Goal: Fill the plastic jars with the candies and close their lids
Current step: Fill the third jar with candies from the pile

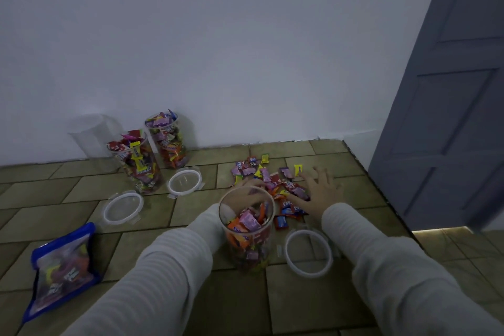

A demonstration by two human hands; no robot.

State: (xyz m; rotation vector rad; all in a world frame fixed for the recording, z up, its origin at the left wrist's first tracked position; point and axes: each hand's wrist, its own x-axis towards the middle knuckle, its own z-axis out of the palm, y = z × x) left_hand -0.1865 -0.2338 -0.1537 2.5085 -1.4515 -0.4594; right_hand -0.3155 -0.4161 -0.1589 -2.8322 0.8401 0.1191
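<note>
With both hands spread, my right hand (317,191) and left hand (249,189) rake loose candies (272,180) behind the open jar (248,229), which my sleeves could topple.

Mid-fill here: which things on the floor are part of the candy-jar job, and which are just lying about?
Job:
- near jar, partly filled
- loose candies
- two full jars
- empty jar by the wall
- three lids, all off
- left hand, right hand at the pile

Lying about:
- blue zip pouch, though it seems to hold candies
- door
</note>
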